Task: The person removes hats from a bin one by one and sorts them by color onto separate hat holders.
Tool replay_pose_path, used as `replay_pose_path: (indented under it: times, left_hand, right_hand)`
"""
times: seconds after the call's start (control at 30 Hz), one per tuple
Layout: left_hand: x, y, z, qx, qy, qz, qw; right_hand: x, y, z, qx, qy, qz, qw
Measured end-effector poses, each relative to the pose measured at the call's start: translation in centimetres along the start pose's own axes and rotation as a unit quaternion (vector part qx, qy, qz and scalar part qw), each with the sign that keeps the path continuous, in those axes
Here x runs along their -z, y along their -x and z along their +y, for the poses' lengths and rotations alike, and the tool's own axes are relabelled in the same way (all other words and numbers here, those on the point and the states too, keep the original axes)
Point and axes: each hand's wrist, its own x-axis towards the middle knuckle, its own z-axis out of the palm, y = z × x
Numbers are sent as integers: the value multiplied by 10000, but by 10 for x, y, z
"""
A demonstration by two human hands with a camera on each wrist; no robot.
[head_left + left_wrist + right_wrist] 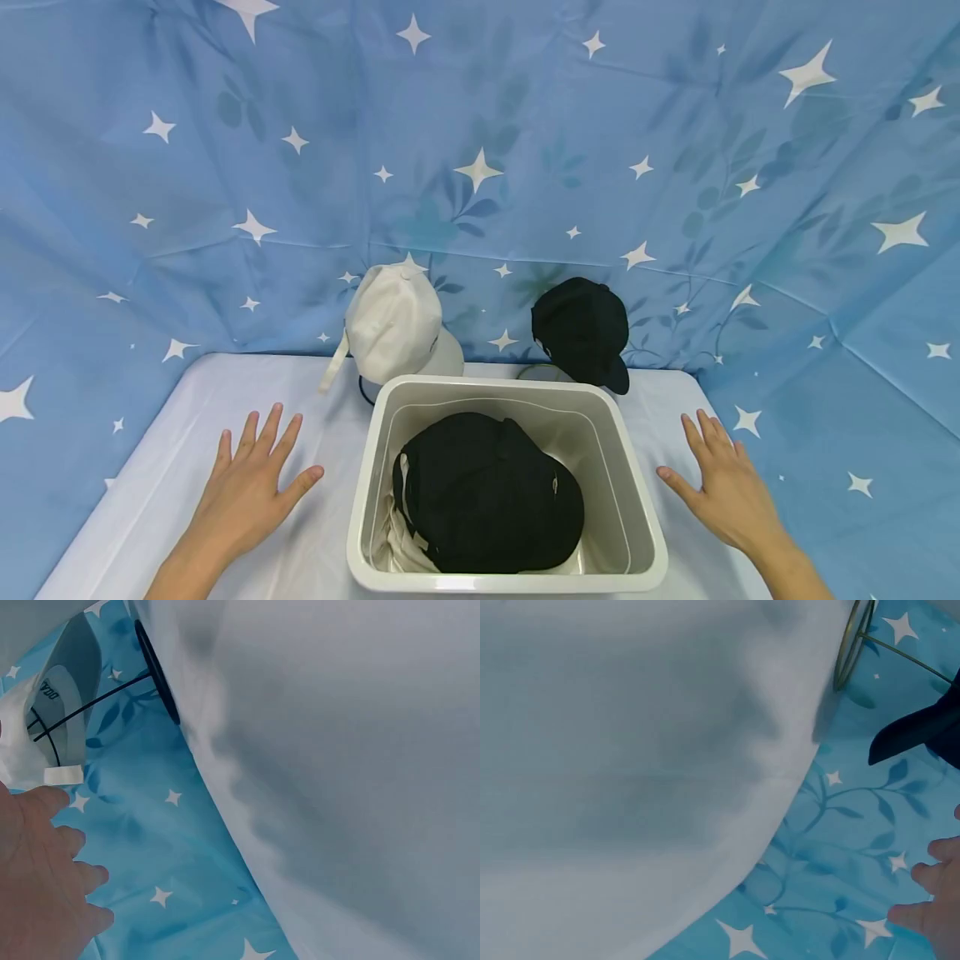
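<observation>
- Left hand (pixel 251 489) and right hand (pixel 726 493), both empty, fingers spread, flank the bin (pixel 506 582)!
- Black cap (pixel 487 492) sits inside, between them, long axis crosswise; neither hand's clearly nearer.

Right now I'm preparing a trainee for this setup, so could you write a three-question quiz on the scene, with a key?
1. What supports the white cap behind the bin?
2. True or false: both hands are gripping caps.
3. Fill in: the uppermost cap inside the bin is coloured ____.

Key:
1. A wire stand.
2. False; the left hand and the right hand hold nothing, one on each side of the bin.
3. Black.
</observation>
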Motion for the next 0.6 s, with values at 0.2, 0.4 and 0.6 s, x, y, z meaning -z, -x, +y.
replay_pose_path:
  times: [0.2,0.4,0.6]
  left_hand:
    - [7,1,4,-101,-5,164,9998]
    - [13,4,12,-195,-92,279,9994]
    - [20,6,22,-294,-145,415,9986]
  right_hand:
    - [8,0,-7,52,24,49,10000]
    - [18,-1,-17,23,117,70,9999]
    - [28,-1,-29,210,162,227,9994]
